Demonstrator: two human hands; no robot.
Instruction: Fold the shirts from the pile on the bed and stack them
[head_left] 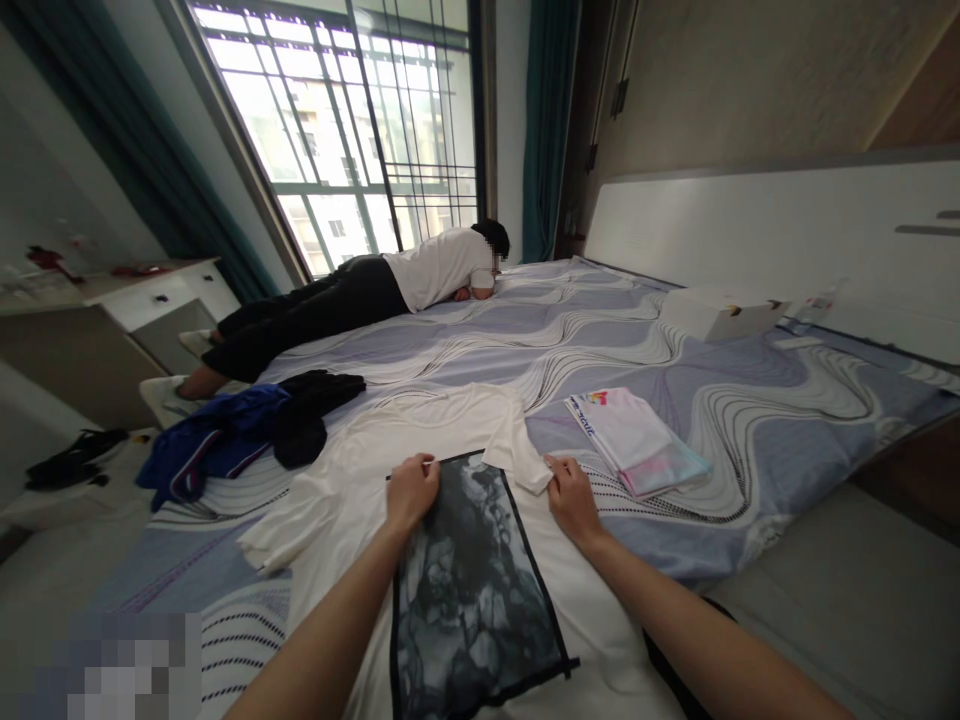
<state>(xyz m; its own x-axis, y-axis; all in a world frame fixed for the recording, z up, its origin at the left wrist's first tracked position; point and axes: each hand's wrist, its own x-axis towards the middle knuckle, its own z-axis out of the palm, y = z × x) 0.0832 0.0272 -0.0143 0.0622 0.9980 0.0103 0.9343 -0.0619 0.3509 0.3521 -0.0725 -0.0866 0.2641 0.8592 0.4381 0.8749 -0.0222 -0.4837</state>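
A white T-shirt [439, 415] with a dark grey, black-framed print [469, 570] lies spread on the bed in front of me. My right hand [574, 503] pinches the hem of its right-side sleeve, which is folded inward over the top right corner of the print. At the print's upper left corner, my left hand [412, 492] rests on the shirt with its fingers curled in on the fabric. The other sleeve lies stretched out to the left. Just right of my right hand is a folded white, pink and light-blue cloth or packet [637, 440] with printed lettering.
A patterned blue-grey sheet [510, 330] covers the bed. Blue and black clothes [240, 430] lie at left. Across the far side a person [405, 275] lies face down. A white box [720, 312] and clear bottle [817, 305] stand near the headboard [750, 220].
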